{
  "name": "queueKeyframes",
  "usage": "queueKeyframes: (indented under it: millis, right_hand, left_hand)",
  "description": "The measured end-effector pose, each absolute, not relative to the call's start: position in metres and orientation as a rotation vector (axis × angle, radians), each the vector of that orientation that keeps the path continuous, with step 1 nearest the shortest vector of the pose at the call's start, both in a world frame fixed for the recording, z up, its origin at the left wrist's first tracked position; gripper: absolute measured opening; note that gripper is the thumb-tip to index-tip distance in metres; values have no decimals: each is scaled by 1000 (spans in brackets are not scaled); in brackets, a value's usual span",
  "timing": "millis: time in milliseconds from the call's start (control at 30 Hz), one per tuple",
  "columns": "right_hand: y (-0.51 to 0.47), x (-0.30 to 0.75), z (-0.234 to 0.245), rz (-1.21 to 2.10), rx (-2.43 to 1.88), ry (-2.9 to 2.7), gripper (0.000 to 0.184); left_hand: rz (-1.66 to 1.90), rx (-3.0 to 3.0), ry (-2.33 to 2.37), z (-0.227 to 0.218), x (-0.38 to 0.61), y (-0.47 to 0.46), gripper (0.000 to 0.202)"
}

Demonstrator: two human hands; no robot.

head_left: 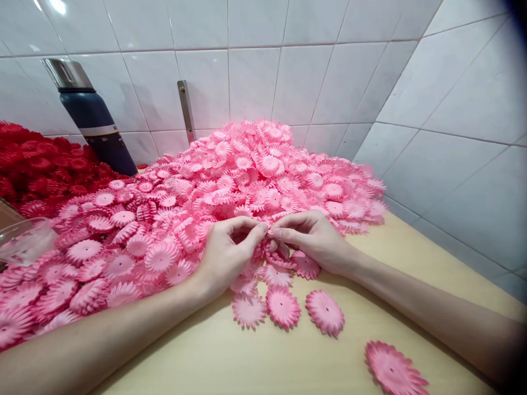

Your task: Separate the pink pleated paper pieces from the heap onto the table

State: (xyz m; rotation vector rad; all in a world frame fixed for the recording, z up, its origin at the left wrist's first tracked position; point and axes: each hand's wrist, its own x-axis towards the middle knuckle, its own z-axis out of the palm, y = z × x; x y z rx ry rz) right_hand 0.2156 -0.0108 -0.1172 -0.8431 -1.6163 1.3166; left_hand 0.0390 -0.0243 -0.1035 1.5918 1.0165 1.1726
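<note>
A big heap of pink fabric flower petals [230, 181] covers the pale wooden table [255, 356]. My left hand [226, 252] and my right hand [313, 238] meet at the heap's near edge, fingertips pinched together on a pink flower piece [267, 241] between them. Both hands rest on the petals. Loose pink flowers lie in front of my hands, such as one [283, 306] and another [325, 311], and a larger one [393, 370] sits near the front right.
A heap of red fabric flowers [37, 164] lies at the far left. A dark blue bottle [94, 123] with a metal cap leans on the white tiled wall, beside a metal bracket [186, 109]. A clear plastic container [24, 238] sits at the left edge.
</note>
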Motion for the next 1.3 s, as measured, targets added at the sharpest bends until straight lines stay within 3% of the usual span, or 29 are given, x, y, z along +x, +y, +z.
queueKeyframes:
  millis: [200,367,967,1300]
  right_hand:
    - [-10,215,-116,1285,-856,-1628,18]
    - [-10,216,-115,1279,-838,-1645,16]
    - [-11,215,-114,1300,-858,-1656,15]
    - [-11,214,-115,1288,-884,-1647,15]
  left_hand:
    - [1183,1476,937,-106,39,-24,13]
    - [1158,1578,929,-106,38,-26,19]
    - [1219,2026,993,-108,37,-35,11]
    - [1196,1797,1036,-104,39,-31,13]
